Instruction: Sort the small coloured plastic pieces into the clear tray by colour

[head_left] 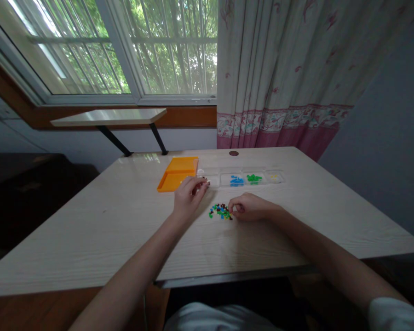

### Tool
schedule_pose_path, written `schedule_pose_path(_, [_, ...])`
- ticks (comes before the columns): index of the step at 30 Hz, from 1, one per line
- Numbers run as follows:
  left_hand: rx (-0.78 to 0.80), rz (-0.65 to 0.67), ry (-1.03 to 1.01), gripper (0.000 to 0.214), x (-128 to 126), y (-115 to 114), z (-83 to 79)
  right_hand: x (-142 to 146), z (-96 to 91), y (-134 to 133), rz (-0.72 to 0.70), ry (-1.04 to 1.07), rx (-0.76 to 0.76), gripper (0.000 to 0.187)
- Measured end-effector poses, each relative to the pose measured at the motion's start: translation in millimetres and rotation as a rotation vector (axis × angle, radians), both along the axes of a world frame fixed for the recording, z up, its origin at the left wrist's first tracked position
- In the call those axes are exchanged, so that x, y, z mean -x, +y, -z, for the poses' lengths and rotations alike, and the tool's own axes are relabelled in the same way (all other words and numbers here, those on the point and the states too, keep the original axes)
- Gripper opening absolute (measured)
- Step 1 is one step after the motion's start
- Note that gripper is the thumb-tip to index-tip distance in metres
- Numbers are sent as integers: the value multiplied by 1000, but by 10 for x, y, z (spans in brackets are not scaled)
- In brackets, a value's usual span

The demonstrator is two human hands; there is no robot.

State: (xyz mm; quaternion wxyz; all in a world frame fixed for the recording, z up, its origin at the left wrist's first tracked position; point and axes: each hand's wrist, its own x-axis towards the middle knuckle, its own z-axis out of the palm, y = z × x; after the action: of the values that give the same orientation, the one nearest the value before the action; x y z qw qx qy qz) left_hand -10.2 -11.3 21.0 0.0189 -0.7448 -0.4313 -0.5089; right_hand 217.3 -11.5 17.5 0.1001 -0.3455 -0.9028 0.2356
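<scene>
A small mixed pile of green, blue, brown and yellow pieces (219, 211) lies on the table. At its right edge is my right hand (251, 207), fingers curled into a pinch; whatever is between the tips is too small to make out. My left hand (188, 195) is over the left end of a clear compartment tray (232, 171), its fingers closed together near a few brown pieces (204, 178). Blue pieces (236, 181), green pieces (254, 179) and a few yellow pieces (274, 176) sit in separate compartments. My left fingers partly hide the leftmost compartment.
An orange open case (180, 166) lies left of the tray, partly behind my left hand. A raised white shelf (113, 116) stands on dark legs at the back left. A round brown disc (233, 153) is set near the back edge of the pale wooden table (117, 220).
</scene>
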Motion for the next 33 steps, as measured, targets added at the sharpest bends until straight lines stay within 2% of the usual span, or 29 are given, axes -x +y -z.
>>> schedule_pose_path(5, [150,-308,-110,23,196,214,76,-2,-4,-1,5,9,17,26])
schedule_pose_path(9, [372,-492,-3,26,414,352,150,-18,1,1,17,14,25,28])
schedule_pose_path(12, [463,-576,64,27,517,401,185,-24,3,4,26,12,27,26])
schedule_pose_path(16, [493,-602,86,26,526,422,191,-22,13,12,30,3,29,22])
schedule_pose_path(20, [452,-470,106,26,443,395,170,-29,24,26,63,-26,6,30])
schedule_pose_path(24, [414,-206,212,28,332,325,170,-64,14,46,97,-30,-36,32])
schedule_pose_path(28, [401,66,348,25,187,206,166,-86,15,62,121,-39,-49,24])
schedule_pose_path(33, [378,219,424,22,5,52,123,-75,33,64,89,-27,-43,21])
